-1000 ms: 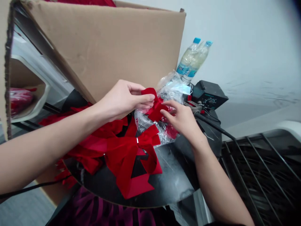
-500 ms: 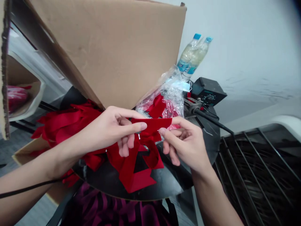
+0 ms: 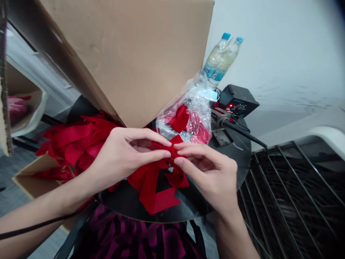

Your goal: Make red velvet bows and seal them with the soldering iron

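Note:
A short red velvety ribbon [image 3: 176, 139] is pinched between my two hands, folded or bunched at the fingertips; the fingers hide much of it. My left hand [image 3: 132, 153] grips it between thumb and index finger. My right hand [image 3: 210, 167] pinches it from the other side, fingertips almost touching the left ones. Below the hands, loose red ribbon strips [image 3: 160, 199] lie folded on the round black table [image 3: 124, 207]. A large heap of red ribbons [image 3: 75, 140] lies to the left, partly behind my left hand and forearm.
A tall cardboard box [image 3: 140, 54] stands behind the hands. Beside it are a clear plastic bag [image 3: 201, 108] with red pieces, two bottles [image 3: 215, 59], and a black control unit [image 3: 239, 100] with a corded handheld tool [image 3: 241, 132]. A black wire rack [image 3: 291, 190] is at right.
My hands have drawn together; the ribbon that was stretched flat between them is now bunched at the fingertips. A red light now shows on the black unit.

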### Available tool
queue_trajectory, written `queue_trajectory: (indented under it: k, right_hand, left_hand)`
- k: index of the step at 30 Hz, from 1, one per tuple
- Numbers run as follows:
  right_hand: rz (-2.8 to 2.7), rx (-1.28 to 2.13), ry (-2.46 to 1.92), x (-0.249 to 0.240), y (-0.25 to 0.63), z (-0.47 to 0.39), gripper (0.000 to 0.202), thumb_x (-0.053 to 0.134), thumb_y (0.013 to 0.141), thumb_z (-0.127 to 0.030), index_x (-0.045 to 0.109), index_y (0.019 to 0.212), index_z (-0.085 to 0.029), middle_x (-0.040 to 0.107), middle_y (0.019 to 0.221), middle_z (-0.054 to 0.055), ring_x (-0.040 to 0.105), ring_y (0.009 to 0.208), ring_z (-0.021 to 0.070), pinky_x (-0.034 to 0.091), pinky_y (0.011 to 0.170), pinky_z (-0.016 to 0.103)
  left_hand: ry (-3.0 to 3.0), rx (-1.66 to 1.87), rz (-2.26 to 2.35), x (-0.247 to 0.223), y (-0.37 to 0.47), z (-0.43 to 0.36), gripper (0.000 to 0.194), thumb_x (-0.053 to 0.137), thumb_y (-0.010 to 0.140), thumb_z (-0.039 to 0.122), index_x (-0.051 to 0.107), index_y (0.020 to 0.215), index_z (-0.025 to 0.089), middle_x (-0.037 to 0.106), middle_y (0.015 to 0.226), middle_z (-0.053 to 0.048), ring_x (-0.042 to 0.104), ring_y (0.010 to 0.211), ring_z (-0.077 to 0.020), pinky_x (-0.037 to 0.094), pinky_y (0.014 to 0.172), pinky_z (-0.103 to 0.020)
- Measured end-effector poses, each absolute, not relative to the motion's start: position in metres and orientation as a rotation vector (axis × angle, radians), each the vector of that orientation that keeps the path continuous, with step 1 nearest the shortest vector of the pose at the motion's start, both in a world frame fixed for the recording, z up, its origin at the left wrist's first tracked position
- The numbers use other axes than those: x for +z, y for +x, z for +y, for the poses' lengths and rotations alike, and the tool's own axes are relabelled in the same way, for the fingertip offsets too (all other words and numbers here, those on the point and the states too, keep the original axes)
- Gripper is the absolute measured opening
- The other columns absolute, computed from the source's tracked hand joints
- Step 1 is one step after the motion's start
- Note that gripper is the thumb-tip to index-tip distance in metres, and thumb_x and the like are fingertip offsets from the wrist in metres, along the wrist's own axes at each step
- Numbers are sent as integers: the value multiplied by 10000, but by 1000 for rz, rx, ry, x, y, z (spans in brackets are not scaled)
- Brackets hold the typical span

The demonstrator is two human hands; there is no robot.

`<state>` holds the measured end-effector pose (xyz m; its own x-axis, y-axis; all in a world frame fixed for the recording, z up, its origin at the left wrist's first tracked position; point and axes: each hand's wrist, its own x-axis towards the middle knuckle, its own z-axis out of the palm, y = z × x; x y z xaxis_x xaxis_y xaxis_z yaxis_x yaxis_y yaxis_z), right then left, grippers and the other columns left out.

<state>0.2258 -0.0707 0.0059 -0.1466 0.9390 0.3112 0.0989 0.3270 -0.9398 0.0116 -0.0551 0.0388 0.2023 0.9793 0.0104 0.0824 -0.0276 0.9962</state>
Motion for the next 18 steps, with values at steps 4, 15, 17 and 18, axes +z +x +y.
queue_trajectory:
  k: [4,15,17,18]
  right_hand:
    - [-1539,1067,-1045,1,224,-71,196,877,836,-247,796,1005,-304,804,971,-35,741,805,116,616,758,211]
    - [-1304,1133,-1156,-25,225,-81,240,824,868,-206,772,1082,-300,793,991,-17,756,854,111,629,785,187]
    - [-1207,1167,-1154,-24,220,-84,243,839,847,-205,786,1070,-282,800,955,-4,768,843,126,645,770,196]
    - [-1174,1161,-1158,-22,218,-86,208,839,842,-206,796,1035,-271,799,931,1,766,820,130,651,756,203]
  left_hand:
    - [1419,1009,1103,38,8,-51,406,906,758,119,827,1108,308,854,971,53,818,870,-131,627,794,-122]
    - [2141,220,1423,19,6,-24,375,764,881,403,773,1214,231,819,1024,-84,778,998,-306,565,834,-349]
    - [2016,287,1317,20,11,-21,217,742,890,380,792,1028,219,822,959,-48,779,903,-248,549,780,-307]
    - [1902,366,1260,21,14,-21,191,747,886,376,781,980,214,824,972,-35,778,892,-229,553,777,-294]
